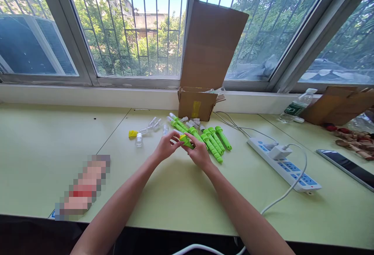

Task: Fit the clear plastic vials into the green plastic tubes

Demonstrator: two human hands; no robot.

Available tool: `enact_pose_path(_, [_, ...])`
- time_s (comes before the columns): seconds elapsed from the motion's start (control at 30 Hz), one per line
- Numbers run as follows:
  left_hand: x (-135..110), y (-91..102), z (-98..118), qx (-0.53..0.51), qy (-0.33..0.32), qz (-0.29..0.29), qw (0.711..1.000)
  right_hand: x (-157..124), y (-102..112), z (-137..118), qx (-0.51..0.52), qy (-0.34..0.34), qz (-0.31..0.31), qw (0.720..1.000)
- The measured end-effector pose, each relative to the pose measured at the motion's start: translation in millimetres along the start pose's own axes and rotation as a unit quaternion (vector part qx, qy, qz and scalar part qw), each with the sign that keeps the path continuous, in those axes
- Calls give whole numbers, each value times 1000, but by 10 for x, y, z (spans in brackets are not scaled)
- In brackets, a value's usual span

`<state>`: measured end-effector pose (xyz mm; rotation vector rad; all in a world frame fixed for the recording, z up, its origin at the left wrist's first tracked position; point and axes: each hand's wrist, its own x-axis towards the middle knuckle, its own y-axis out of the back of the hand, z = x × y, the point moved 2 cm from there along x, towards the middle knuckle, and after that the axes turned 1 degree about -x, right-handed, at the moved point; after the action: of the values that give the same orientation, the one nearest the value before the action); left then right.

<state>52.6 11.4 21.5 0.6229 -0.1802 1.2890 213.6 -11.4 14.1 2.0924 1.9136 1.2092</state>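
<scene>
Both hands meet over the middle of the table. My right hand (199,153) is closed around a green plastic tube (187,142) with a yellow part at its end. Fingers of my left hand (167,146) pinch at that yellow end, partly hiding it. Just beyond and to the right lie several ridged green plastic tubes (215,142). A few clear plastic tubes (146,129) are scattered to the left, beside a small clear bottle (139,140) and a yellow piece (133,134). Small white caps (196,122) lie behind the hands.
An open cardboard box (194,105) stands against the window wall. On the right are a white power strip (284,165) with plugged-in cables, a phone (347,167), a water bottle (298,106) and a second cardboard box (339,105). A blurred flat item (84,186) lies at the left front edge.
</scene>
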Motion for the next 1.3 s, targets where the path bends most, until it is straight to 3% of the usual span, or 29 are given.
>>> enact_pose_path(0.57, [25, 26, 30, -19, 15, -7, 1000, 7, -5, -30, 157, -88, -51, 982])
enact_pose_path(1.3, [49, 16, 108, -58, 5, 2, 998, 8, -19, -88, 283, -145, -38, 947])
